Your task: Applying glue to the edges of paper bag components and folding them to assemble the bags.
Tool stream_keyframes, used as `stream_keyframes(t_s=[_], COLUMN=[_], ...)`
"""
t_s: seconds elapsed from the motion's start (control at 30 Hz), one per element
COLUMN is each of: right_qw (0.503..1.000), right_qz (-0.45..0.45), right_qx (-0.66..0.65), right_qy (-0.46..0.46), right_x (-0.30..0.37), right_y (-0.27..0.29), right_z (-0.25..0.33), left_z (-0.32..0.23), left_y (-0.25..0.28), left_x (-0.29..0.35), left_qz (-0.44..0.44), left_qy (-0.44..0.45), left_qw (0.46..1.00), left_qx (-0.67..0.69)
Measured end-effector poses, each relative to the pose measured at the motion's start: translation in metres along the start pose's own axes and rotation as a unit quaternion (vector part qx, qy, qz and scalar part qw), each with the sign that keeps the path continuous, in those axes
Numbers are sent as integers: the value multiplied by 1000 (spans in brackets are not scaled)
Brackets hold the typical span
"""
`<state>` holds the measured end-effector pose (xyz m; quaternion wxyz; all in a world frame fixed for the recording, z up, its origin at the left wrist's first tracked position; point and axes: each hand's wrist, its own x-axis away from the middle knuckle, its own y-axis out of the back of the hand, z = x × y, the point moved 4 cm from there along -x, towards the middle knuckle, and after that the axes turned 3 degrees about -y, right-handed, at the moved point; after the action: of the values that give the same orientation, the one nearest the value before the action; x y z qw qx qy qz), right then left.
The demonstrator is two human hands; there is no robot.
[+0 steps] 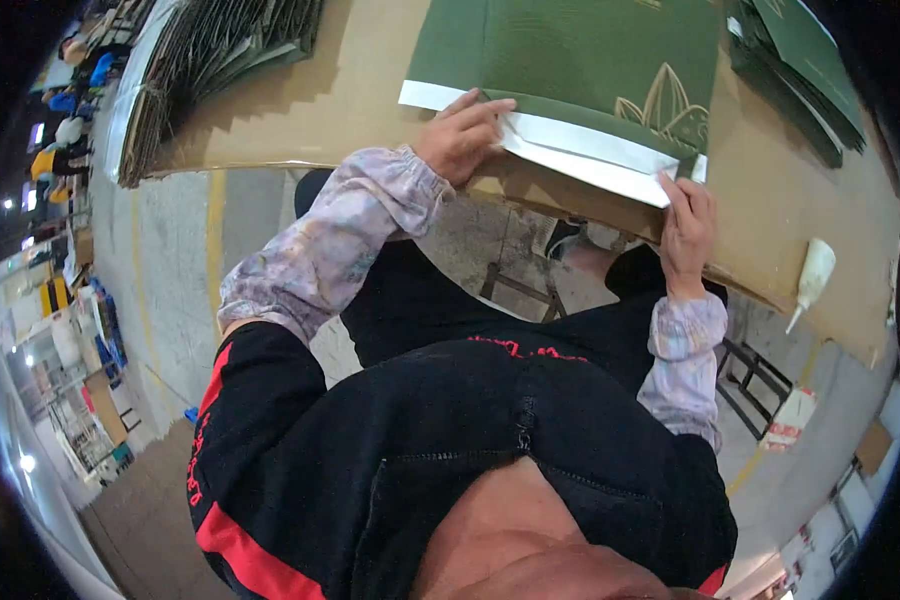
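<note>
Green printed sheet (pixel 570 60): lies flat at the near edge of the brown table (pixel 360 110), white strip (pixel 590 160) toward the person. Right hand (pixel 688 225): pinches the strip's right end. Left hand (pixel 463 135): fingers bent over the strip's left part; whether it grips cannot be told. White nozzle bottle (pixel 816 272): lies to the right. Green stacks (pixel 800 80): positioned farther out, both sides.

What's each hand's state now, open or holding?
Left hand: fingers bent, on the white lower edge of the dark-green, gold-patterned paper sheet; pinch can't be told.
Right hand: thumb and fingertips at that edge's right end; pinch unclear.
</note>
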<state>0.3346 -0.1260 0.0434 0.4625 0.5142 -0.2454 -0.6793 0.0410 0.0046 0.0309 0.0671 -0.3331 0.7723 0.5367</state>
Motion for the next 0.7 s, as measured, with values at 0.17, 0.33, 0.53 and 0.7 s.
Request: stream_keyframes(t_s=[0.17,0.33,0.53,0.7], right_qw=[999,998,999,978], right_qz=[7,23,39,-117], right_qx=[-25,12,-16,150], right_qy=[-43,-61,-18,-83], right_x=[-7,6,17,10], right_y=[8,0,13,86], right_z=[-4,-6,0,-85], left_z=[-8,-9,-11,-8], left_y=[-5,-3,4,4], left_x=[-2,3,-6,-4], left_qz=[-7,12,13,-24], left_qy=[27,8,11,19], left_qw=[999,1000,1000,999], left_qx=[24,12,17,-7])
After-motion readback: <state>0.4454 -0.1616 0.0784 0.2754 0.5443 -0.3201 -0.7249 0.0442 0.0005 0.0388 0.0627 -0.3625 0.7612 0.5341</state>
